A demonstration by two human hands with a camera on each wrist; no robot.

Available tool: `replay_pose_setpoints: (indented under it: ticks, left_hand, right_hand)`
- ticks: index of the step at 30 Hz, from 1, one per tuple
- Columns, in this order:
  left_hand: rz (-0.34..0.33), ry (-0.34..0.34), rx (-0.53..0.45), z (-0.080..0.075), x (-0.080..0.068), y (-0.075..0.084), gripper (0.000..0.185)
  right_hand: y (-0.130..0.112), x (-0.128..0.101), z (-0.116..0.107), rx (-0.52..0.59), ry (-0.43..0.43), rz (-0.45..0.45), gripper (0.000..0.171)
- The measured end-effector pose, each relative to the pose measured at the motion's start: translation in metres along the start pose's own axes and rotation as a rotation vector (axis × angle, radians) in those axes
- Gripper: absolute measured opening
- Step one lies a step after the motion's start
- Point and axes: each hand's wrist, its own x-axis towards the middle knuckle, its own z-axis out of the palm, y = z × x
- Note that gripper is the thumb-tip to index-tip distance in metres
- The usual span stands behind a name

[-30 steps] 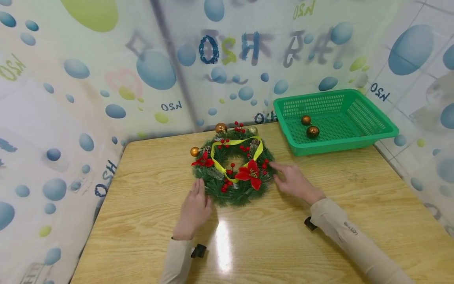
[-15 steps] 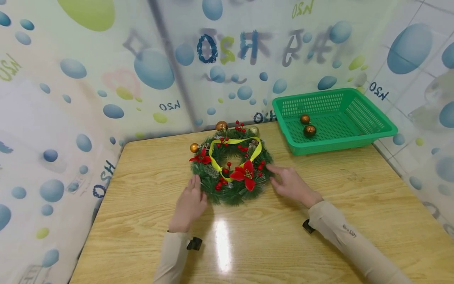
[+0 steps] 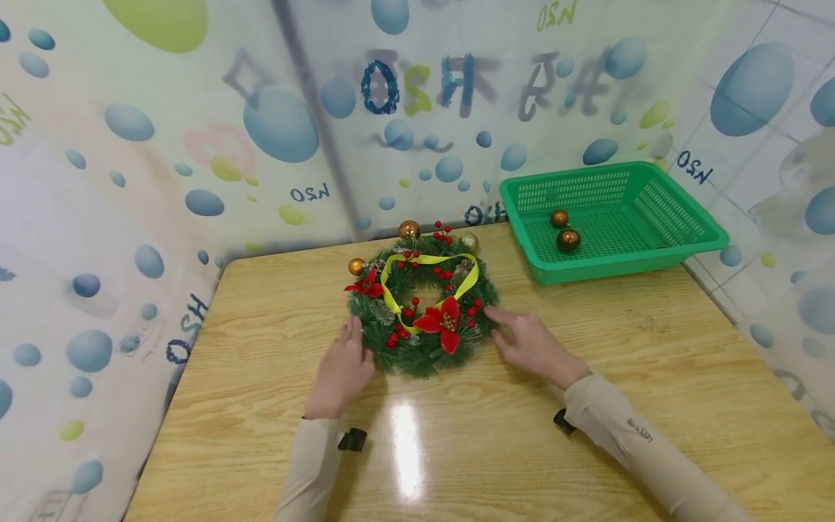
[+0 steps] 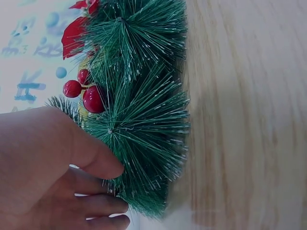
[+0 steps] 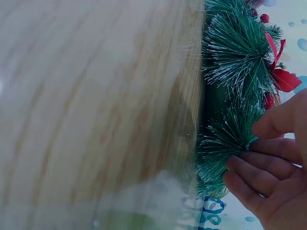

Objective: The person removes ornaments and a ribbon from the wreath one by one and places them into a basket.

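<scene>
Head view: a wreath (image 3: 420, 312) lies flat on the table (image 3: 587, 435), near its far edge. The left hand (image 3: 341, 370) and right hand (image 3: 531, 344) flank it — fingers straight and relaxed, tips touching the green needles, gripping nothing. A green basket (image 3: 685, 250) holding two baubles (image 3: 564, 230) sits at far right — well apart.
</scene>
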Motion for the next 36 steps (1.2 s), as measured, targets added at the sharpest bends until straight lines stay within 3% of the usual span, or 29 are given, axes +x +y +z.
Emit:
replay_pose_setpoints:
  ticks: [9,19,24,30,36]
  left_hand:
    - [-0.033,-0.015,-0.002,-0.007,0.002,-0.003,0.07]
    - [-0.027,-0.006,-0.032,-0.011,-0.002,-0.007,0.071]
    - [0.009,0.033,-0.014,-0.009,-0.013,-0.007,0.072]
    - [0.033,0.074,0.011,-0.01,-0.033,-0.001,0.068]
    - [0.082,0.089,-0.007,-0.005,-0.047,0.013,0.065]
  right_hand:
    - [-0.005,-0.003,0.006,0.002,0.027,-0.06,0.041]
    - [-0.01,-0.006,0.004,0.021,-0.009,-0.006,0.044]
    - [-0.005,-0.004,-0.01,0.01,0.039,0.057,0.041]
    - [0.007,0.011,-0.021,-0.011,0.091,-0.009,0.042]
    - [0.017,0.028,-0.022,-0.02,0.023,-0.001,0.05]
